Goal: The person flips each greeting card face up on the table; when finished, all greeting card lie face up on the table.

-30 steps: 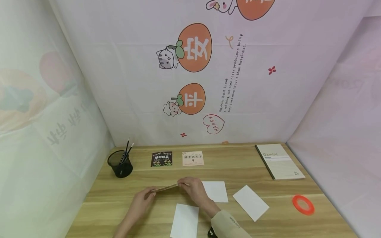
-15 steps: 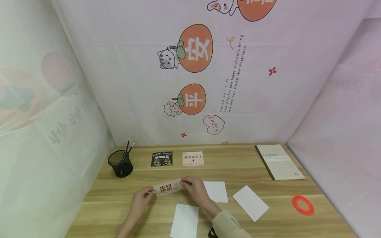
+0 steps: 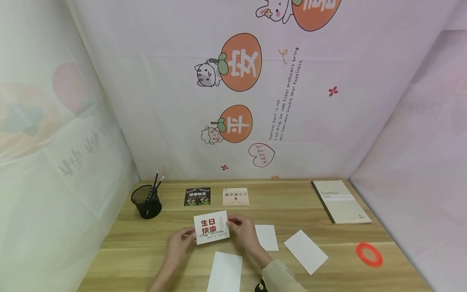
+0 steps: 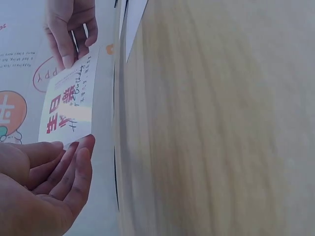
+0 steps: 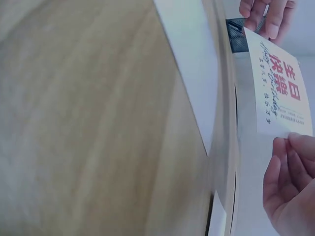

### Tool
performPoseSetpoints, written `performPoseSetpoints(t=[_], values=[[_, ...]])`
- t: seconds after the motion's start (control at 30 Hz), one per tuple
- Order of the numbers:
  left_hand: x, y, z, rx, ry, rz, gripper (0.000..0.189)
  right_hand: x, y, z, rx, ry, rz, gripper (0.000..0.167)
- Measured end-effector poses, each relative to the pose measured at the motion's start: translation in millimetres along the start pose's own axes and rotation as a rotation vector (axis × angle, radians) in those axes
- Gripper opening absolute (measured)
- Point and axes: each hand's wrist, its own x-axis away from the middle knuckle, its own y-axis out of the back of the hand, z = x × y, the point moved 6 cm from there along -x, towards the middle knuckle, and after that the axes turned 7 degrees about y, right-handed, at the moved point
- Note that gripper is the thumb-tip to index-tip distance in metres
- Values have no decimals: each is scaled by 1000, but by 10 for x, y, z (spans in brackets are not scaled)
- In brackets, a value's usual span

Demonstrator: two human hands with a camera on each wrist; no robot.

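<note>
Between both hands a white birthday card with red lettering is held up over the table, its printed face towards the head camera. My left hand pinches its left edge between thumb and fingers. At the opposite edge my right hand pinches it the same way. The left wrist view shows the card tilted, with the left thumb on its near edge. In the right wrist view the card's lettering faces the camera, and the right hand grips the lower edge.
Blank white cards and a partly covered one lie on the table. Behind them are a dark printed card and a cream one. A pen cup stands left; a notebook and red tape roll lie right.
The birthday card was seen nearly edge-on, then tipped up until its printed face showed fully. Both hands kept their pinch on it. The head view shifted slightly.
</note>
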Motion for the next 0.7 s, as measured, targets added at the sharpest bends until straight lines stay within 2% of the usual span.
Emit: performPoseSetpoints(t=[0.1, 0.5, 0.7], values=[[-23, -84, -50, -22, -53, 22, 29, -16, 68, -58, -11, -53, -20, 12], [-174, -401, -292, 27, -195, 72, 45, -107, 389, -230, -46, -196, -95, 17], [-317, -605, -438, 26, -230, 101, 48, -191, 572, -301, -48, -189, -162, 23]])
